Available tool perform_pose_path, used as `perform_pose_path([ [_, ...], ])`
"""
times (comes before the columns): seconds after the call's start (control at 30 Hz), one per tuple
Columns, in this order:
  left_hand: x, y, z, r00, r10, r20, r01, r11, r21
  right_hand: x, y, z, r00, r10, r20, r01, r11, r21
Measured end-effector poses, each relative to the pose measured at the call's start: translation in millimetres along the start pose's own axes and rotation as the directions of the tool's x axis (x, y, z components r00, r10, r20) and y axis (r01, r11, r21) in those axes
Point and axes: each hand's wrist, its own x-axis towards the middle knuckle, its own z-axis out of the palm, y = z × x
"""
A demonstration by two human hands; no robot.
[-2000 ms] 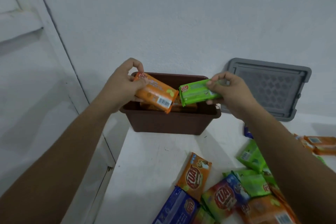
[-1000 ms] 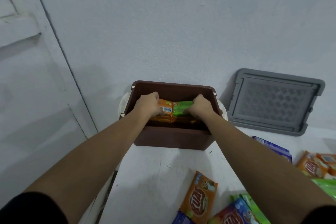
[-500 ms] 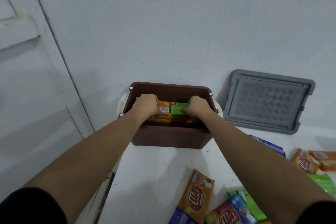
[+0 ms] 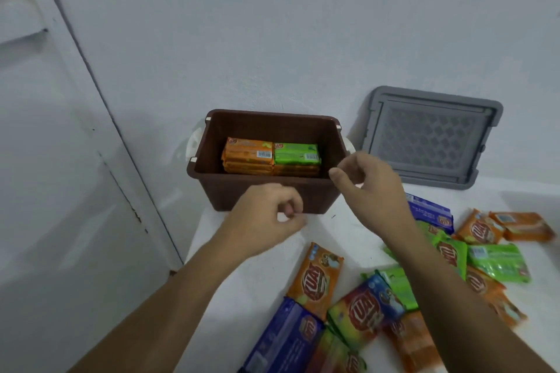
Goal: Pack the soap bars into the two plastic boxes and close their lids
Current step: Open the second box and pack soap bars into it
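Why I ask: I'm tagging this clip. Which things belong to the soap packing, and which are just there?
Job:
- brown box, lid off
- orange soap bars and green soap bar stacked inside it
- loose soap bars
- grey lid, propped beside the box
- left hand and right hand, both empty

Just there:
- white table
- wall
- door

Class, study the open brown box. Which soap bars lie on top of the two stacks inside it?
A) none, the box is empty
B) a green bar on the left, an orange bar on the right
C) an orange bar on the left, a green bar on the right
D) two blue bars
C: inside the brown box, an orange soap bar tops the left stack and a green soap bar tops the right.
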Motion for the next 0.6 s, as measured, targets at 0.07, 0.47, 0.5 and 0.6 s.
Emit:
perform_pose_path([
  [0.07, -23.8, -3.3, 15.3, 0.976, -0.155, 0.155, 0.156, 0.988, 0.009, -22.2, 10.1, 1.5, 0.997, 0.047, 0.057, -0.045, 0.998, -0.032],
  [0.47, -79.7, 5.4, 50.7, 0.768, -0.454, 0.452, 0.477, 0.876, 0.07, -81.8, 49.8, 46.2, 0.853, 0.267, 0.448, -0.102, 0.928, -0.358],
  [0.5, -80.7, 6.9, 50.9, 0.763, -0.467, 0.446, 0.495, 0.867, 0.062, -81.8, 50.2, 45.9, 0.853, 0.276, 0.443, -0.121, 0.93, -0.346],
  [0.6, -82.8, 11.9, 50.5, 0.745, -0.493, 0.449, 0.535, 0.844, 0.037, -80.6, 51.5, 43.5, 0.846, 0.286, 0.45, -0.18, 0.947, -0.265],
])
